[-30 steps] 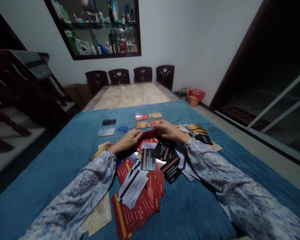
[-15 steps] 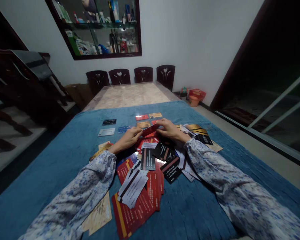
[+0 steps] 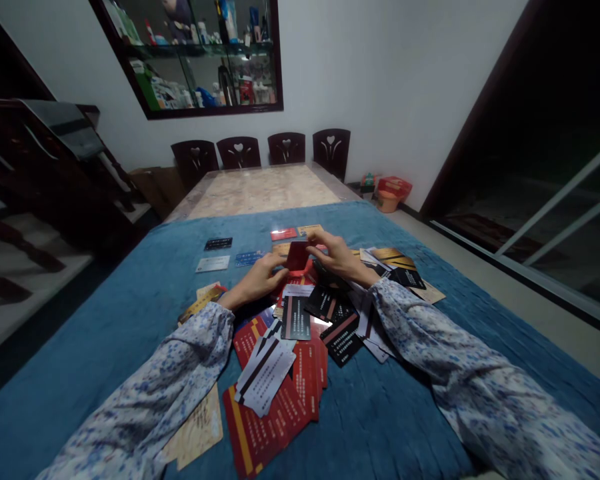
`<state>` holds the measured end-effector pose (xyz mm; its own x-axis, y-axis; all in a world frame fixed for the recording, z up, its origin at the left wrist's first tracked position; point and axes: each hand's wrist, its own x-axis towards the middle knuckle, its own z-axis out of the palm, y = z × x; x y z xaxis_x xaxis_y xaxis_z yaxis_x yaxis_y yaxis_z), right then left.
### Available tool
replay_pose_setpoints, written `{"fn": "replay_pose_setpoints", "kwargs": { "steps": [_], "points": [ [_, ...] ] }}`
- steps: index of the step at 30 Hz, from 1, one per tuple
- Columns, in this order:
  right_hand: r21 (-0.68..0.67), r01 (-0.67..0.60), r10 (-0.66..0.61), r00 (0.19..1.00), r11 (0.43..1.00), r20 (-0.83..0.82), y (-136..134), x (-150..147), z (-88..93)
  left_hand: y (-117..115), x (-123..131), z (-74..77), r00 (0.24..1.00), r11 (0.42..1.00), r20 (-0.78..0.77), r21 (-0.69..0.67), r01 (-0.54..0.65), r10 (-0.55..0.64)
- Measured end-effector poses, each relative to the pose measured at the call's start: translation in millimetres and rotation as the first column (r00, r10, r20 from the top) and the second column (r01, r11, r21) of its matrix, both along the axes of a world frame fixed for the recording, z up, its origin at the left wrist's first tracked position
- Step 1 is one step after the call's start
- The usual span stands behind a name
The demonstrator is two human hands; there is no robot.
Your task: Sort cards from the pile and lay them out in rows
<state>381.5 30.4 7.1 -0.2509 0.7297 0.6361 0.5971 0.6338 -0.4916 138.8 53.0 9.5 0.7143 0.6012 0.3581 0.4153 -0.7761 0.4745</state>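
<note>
the right hand (image 3: 339, 257) pinches the right edge of a dark red card (image 3: 297, 256) with its fingers, and it is tipped up at the far end of a card pile (image 3: 306, 363). the left hand (image 3: 260, 275) is at the card's lower left corner, but i cannot tell if its fingers are clamped on it. 1 black card (image 3: 219, 244) and 1 white card (image 3: 213, 265) lie on the blue cloth (image 3: 130, 313) over the desk (image 3: 260, 190)
</note>
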Motion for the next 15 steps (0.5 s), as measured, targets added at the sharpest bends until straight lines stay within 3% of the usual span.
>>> {"fn": "replay_pose_setpoints", "kwargs": {
  "steps": [7, 15],
  "points": [
    [0.273, 0.116, -0.2, 0.931, 0.955, 0.304, -5, -5, 6.5, -6, 1, 2.7, 0.987, 0.992, 0.156, 0.109, -0.058, 0.041],
    [0.401, -0.038, -0.167, 0.869, 0.915, 0.465, -12, -10, 8.7, -13, 6, 4.1, 0.962, 0.985, 0.265, 0.14, -0.102, 0.062]
  ]
}}
